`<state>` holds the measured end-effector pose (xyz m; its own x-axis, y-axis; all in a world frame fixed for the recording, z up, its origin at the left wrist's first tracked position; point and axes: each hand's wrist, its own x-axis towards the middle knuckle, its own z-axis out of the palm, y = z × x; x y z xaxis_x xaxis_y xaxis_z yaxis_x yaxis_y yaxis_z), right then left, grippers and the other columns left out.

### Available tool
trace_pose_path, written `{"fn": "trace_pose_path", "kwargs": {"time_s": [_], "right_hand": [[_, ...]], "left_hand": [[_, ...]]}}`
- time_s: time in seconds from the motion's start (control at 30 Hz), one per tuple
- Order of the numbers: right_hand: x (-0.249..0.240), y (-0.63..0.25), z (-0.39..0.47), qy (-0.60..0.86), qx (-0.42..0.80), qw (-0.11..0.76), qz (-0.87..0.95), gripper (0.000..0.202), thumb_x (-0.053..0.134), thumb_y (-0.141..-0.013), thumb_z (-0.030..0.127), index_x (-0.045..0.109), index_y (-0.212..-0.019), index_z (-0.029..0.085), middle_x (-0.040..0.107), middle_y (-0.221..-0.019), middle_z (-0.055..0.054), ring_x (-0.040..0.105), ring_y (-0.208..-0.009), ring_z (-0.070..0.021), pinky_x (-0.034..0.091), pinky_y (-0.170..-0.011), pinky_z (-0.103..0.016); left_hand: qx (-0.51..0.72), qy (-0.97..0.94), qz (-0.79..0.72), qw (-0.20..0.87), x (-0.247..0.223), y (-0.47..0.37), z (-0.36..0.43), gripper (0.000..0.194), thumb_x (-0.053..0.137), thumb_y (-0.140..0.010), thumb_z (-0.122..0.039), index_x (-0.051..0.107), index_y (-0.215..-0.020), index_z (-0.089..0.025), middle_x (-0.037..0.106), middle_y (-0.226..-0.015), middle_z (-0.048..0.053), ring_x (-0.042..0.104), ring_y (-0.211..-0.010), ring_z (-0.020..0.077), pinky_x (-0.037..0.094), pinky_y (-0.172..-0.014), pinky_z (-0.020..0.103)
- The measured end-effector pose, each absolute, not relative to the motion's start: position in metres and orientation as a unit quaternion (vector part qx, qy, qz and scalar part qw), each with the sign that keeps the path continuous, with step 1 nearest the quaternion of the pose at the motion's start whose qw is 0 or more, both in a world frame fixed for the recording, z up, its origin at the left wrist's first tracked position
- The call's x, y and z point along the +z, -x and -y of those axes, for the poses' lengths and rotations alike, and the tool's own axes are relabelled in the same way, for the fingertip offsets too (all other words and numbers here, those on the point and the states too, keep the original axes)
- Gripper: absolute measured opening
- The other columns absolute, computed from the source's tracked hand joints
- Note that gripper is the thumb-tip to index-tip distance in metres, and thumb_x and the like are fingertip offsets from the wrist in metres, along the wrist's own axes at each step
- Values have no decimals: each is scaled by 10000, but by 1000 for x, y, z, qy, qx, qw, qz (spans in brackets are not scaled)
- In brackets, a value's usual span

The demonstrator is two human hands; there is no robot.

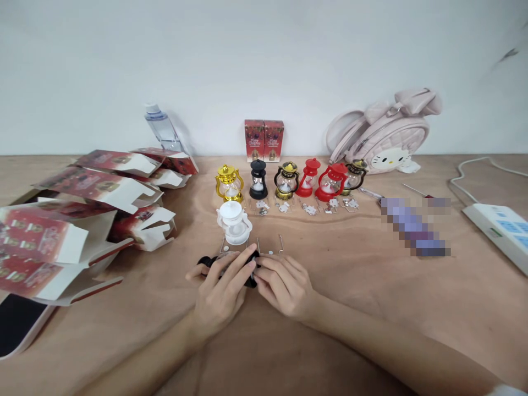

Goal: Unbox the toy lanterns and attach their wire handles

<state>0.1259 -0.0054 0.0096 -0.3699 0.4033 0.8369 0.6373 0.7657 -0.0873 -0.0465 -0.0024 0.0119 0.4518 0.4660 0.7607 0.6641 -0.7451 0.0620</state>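
A black lantern [252, 280] lies on its side between my hands, partly hidden by the fingers. My left hand [223, 291] is wrapped round its body. At its right end, the bent fingers of my right hand [284, 283] press together against the base; whether they pinch a small part is hidden. Just beyond my hands stands a white lantern [235, 223], with thin bent wires [281, 245] beside it. Farther back is a row of small lanterns: gold [229, 184], black [258, 180], bronze [286, 181], red [309, 179] and others, with small white parts [284, 207] before them.
Opened red boxes [99, 187] pile up at the left, near a bottle [163, 129] and a dark tablet-like object [20, 324]. Two upright red boxes [264, 140] and a pink bag [383, 137] stand by the wall. A power strip [501, 231] lies right, beyond a blurred item [412, 225].
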Motion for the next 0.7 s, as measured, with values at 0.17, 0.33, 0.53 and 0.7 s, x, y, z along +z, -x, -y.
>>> {"fn": "trace_pose_path", "kwargs": {"time_s": [0.17,0.33,0.53,0.7], "right_hand": [[10,-124,6,311,-115,483,811,77,557,-803,53,589,-817,122,717,-844,-115,692,-853,-183,564,-762,-261],[10,-125,6,315,-109,486,808,83,538,-816,73,579,-834,143,718,-799,-88,689,-737,-150,567,-681,-231],[6,-130,2,326,-8,509,797,72,540,-843,110,569,-871,170,703,-800,-55,671,-719,-115,540,-645,-204],[5,-136,-4,334,5,533,777,72,558,-838,121,562,-848,192,685,-768,-24,642,-705,-117,509,-645,-239]], "left_hand": [[-386,846,332,155,11,47,4,538,482,-827,-11,436,-1330,-195,691,-1156,69,609,-975,202,465,-850,337],[-385,850,328,147,12,45,4,511,474,-831,-13,447,-1311,-185,698,-1141,68,610,-990,201,455,-803,325],[-414,825,367,117,14,44,2,575,515,-795,9,437,-1311,-231,704,-1130,41,624,-919,197,384,-781,355],[-423,812,393,87,11,50,-1,553,528,-778,-35,459,-1289,-237,697,-1141,49,632,-891,212,369,-760,373]]}}
